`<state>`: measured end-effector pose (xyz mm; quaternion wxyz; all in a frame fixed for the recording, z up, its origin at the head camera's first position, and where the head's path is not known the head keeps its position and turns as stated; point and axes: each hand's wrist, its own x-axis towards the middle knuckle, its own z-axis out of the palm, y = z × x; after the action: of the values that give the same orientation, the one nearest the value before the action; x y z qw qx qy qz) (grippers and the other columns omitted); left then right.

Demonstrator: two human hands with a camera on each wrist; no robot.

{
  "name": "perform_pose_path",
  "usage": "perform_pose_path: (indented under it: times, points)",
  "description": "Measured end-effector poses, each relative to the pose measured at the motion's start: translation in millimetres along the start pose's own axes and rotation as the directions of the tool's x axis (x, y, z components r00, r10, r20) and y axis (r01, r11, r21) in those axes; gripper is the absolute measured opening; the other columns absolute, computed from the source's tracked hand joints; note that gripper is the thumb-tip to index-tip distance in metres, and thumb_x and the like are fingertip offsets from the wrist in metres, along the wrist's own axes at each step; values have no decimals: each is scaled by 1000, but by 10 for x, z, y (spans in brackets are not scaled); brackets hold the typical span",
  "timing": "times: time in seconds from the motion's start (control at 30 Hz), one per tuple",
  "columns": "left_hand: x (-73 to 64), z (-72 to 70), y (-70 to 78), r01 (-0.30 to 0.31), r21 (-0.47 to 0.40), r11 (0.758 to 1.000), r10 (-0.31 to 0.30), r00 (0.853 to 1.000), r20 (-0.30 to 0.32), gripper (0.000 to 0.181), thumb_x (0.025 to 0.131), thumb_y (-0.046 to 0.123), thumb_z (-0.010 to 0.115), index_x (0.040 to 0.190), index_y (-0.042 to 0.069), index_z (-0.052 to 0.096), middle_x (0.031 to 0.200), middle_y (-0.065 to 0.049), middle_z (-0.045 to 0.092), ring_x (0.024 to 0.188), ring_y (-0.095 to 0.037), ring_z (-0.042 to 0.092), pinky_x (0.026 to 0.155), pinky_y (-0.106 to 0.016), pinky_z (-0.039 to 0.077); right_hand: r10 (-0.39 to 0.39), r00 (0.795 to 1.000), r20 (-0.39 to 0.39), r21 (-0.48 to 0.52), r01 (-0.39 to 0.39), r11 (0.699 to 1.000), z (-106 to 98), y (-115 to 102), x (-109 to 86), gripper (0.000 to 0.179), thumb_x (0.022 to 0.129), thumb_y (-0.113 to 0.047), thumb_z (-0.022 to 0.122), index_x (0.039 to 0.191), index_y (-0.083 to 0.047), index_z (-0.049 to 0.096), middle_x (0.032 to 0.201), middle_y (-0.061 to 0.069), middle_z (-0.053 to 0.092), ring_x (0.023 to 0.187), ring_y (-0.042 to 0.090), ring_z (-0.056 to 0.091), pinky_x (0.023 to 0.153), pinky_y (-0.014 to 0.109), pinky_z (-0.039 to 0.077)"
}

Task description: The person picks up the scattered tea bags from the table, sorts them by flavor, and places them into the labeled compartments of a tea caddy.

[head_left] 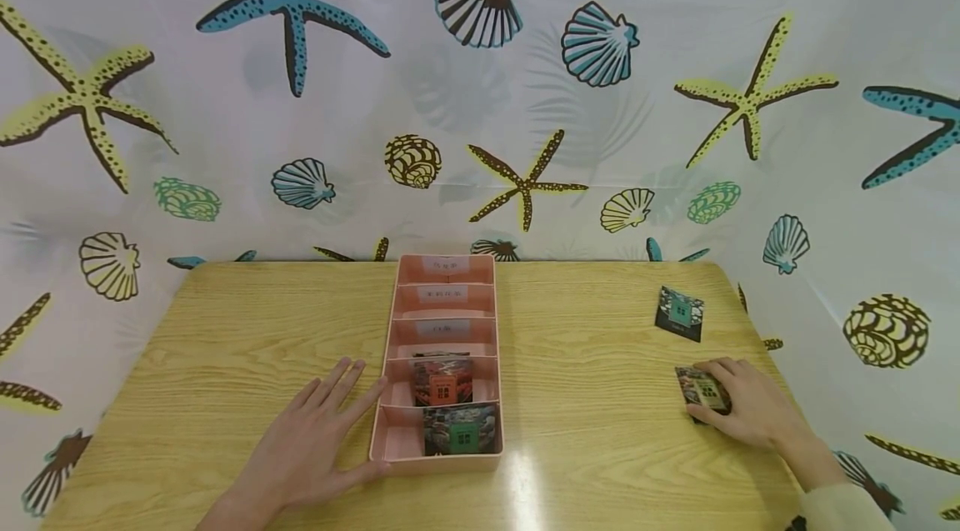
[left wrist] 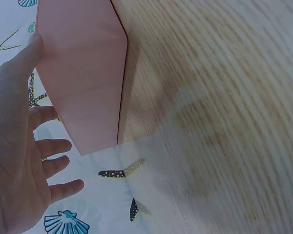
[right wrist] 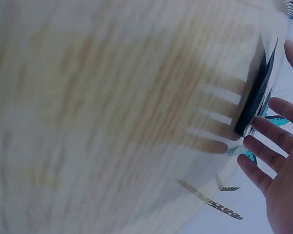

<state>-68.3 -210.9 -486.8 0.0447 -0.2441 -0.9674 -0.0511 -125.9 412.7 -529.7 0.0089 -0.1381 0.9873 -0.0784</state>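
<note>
A long pink divided box (head_left: 438, 464) lies on the table, pointing away from me. Its nearest compartment holds a dark sachet with a green label (head_left: 463, 431); the one behind holds dark sachets with a red label (head_left: 442, 385) in front. My left hand (head_left: 311, 439) is spread along the box's left side, thumb at the near corner and index fingertip at the rim. On the right, my right hand (head_left: 742, 404) reaches over a dark sachet with a yellow-green label (head_left: 701, 391), fingers and thumb loosely spread at its edges. The right wrist view shows dark packet edges (right wrist: 256, 92) by the fingertips.
Another dark sachet with a teal label (head_left: 680, 313) lies farther back on the right. White paper labels (head_left: 442, 293) mark the box's three far compartments. The wooden table (head_left: 585, 398) ends at a hanging cloth (head_left: 360, 122) printed with starfish and shells.
</note>
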Motion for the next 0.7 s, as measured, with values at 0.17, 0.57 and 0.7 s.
perform_pose_path:
  times: [0.17,0.57,0.7]
  points:
    - [0,9,-3,3,0,1000,-3,1000,5,96,86,83,61,161,23,47,167,-18,45,156,-41,41,117,-61,47,36,999,30,-9,-36,999,-14,9,-35,74,91,-66,71,142,-13,63,140,21,64,126,47,62,98,67,53]
    - [-6,11,-2,6,-8,1000,-6,1000,1,96,86,82,62,160,23,48,167,-18,45,156,-41,41,118,-61,46,45,999,30,-26,-44,999,11,66,-56,83,85,-70,75,143,-13,63,117,11,64,92,24,61,72,45,55]
    - [-5,14,-5,4,-2,1000,-4,1000,-2,96,86,83,61,160,22,48,166,-18,45,155,-41,41,117,-61,47,45,999,27,-33,-44,998,13,57,-29,87,82,-73,76,144,-13,63,106,5,58,79,13,46,65,32,40]
